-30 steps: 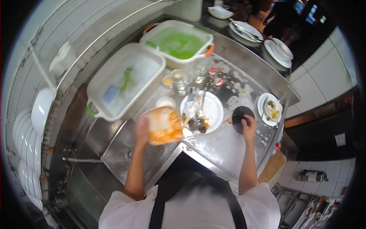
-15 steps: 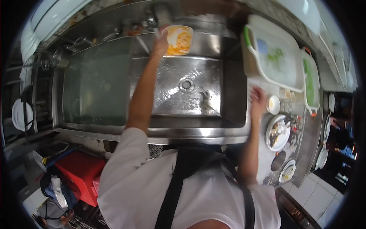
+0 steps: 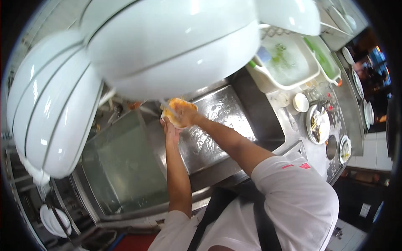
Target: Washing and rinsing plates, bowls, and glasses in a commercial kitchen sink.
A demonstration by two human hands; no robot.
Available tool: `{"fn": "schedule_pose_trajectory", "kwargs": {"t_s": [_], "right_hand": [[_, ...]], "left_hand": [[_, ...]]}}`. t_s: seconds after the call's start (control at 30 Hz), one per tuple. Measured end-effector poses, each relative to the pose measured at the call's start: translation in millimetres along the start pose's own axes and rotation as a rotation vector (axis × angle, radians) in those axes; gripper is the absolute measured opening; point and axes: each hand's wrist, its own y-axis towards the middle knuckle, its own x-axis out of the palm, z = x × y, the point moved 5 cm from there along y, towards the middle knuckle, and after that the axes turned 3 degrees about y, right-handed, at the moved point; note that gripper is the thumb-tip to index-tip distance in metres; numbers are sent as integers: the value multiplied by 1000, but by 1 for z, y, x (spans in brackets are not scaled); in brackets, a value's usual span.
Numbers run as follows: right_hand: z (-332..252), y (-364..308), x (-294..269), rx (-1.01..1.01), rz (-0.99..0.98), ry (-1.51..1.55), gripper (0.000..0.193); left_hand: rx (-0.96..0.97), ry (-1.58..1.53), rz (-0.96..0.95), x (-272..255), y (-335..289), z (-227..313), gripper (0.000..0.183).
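A white dish (image 3: 176, 103) smeared with orange sauce is tilted under a stream of running water above the sink's far left part. My left hand (image 3: 171, 126) grips the dish by its near edge. Reaching in from the right, my right hand (image 3: 186, 116) lies over the inside of the dish, against the orange smears. Its fingers are blurred, and I cannot make out whether anything is in them. Below both hands is the wet steel sink basin (image 3: 217, 106).
Large stacked white bowls (image 3: 176, 50) hang close overhead, covering the taps. Left is a basin of cloudy water (image 3: 125, 167). To the right stand a white tub of suds (image 3: 289, 62), a small white bowl (image 3: 300, 102), glasses (image 3: 324, 90) and a plate with food scraps (image 3: 314, 127).
My right hand has moved from beside the counter into the dish. The dish has come nearer and lower left in view. My head has turned, bringing the overhead bowls into sight.
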Motion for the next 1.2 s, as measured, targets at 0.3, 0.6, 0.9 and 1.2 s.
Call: {"fn": "schedule_pose_trajectory", "kwargs": {"t_s": [0.3, 0.6, 0.9, 1.2], "right_hand": [[33, 0, -28, -548, 300, -338, 39], [-8, -28, -13, -259, 303, -246, 43], [95, -182, 5, 200, 128, -117, 32], [231, -432, -157, 777, 916, -960, 27]], "left_hand": [[8, 214, -91, 8, 4, 34, 46], [92, 157, 122, 3, 1, 42, 47], [875, 845, -324, 62, -8, 72, 33], [234, 1842, -346, -102, 61, -211, 31]]}}
